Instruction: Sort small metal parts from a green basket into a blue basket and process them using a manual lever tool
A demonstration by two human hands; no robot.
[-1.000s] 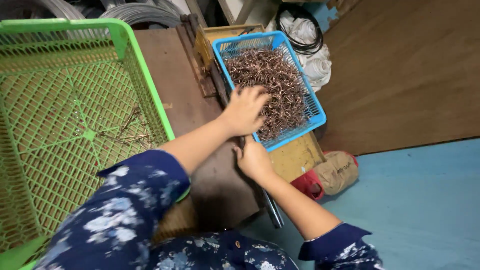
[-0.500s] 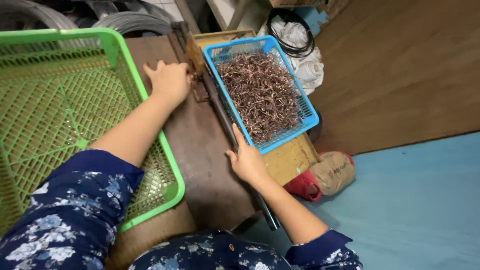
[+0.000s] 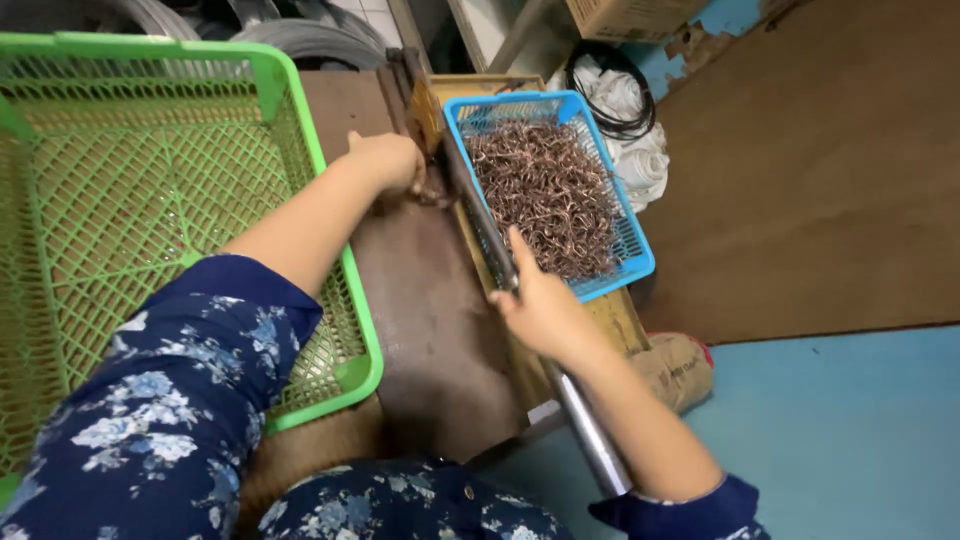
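Item: lever cutter bench, seen from above, centre of frame.

Right hand: lower centre, fingers wrapped around the long metal lever handle, which runs diagonally from the lower centre up toward the pivot at upper centre. The grip is firm, thumb along the bar.

Left hand: upper centre, fingers curled down at the head of the cutter, pressing or pinching a small bundle of brown wire pieces against the dark metal bed. Whether the fingers fully enclose the bundle cannot be told; the fingertips are hidden.

Blue basket: right of the lever, touching it, heaped with curled copper-coloured wire scraps.

Green crate: left half of frame, mesh-walled, its corner overlapping the bed; the left forearm lies across its rim.

Hazards, as judged:
- The left fingertips sit very near the blade line; a pull on the lever while they rest there could nip them.
- The bundle is small and loose; a weak pinch could let pieces slide sideways and cut unevenly or scatter onto the bed.
- The basket leans against the lever; a lever stroke could jog it and spill scraps toward the floor at the right.
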